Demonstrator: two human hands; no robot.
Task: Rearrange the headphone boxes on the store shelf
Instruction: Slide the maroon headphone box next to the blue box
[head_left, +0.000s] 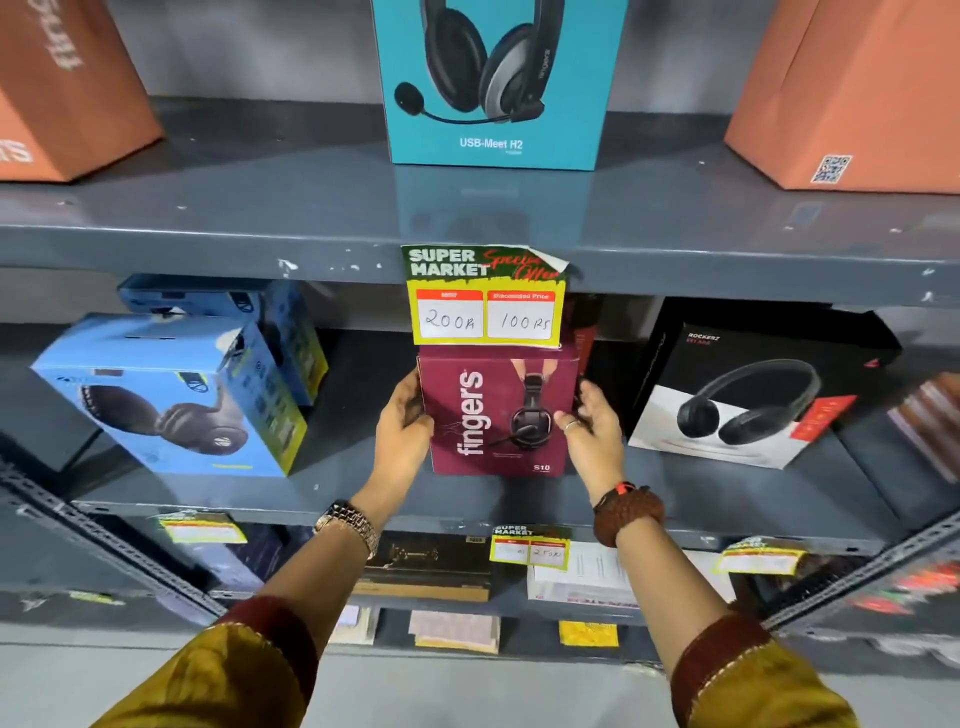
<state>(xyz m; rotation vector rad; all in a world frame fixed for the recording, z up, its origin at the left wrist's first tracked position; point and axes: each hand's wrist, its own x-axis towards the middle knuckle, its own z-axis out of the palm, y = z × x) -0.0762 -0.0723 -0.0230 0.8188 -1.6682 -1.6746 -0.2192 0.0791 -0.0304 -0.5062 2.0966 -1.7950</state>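
Note:
A maroon "fingers" headphone box stands upright in the middle of the grey middle shelf. My left hand grips its left edge and my right hand grips its right edge. To the left lies a tilted blue headphone box with another blue box behind it. On the right stands a black and white Rockerz box. A teal USB-Meet H2 headset box stands on the upper shelf.
Orange boxes sit at the upper shelf's left and right ends. A Super Market price tag hangs from the upper shelf edge, just above the maroon box. Smaller tags and flat packages fill the lower shelf.

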